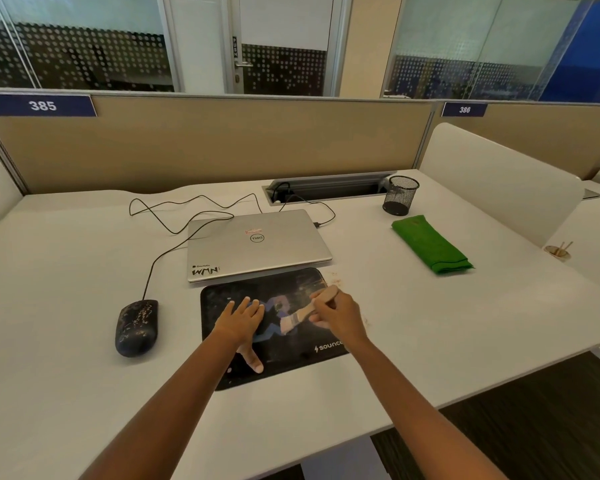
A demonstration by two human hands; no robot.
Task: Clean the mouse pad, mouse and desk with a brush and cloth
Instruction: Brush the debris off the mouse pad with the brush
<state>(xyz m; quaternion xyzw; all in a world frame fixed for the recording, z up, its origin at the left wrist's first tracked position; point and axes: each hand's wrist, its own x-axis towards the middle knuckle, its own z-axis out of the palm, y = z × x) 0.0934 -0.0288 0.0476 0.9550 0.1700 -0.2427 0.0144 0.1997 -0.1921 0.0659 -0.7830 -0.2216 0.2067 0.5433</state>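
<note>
Left hand [244,318]: spread flat, pressing on mouse pad [257,296] | Right hand [336,315]: wrapped around brush [300,315] handle, bristles on pad between both hands | mouse [137,327]: on counter [66,271], left of pad | cloth [430,245]: folded, far right, well apart.

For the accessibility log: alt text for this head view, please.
A right hand sweeps a brush over a black mouse pad while the left hand presses it flat. A speckled mouse, closed laptop and folded green cloth lie on the white desk.
</note>
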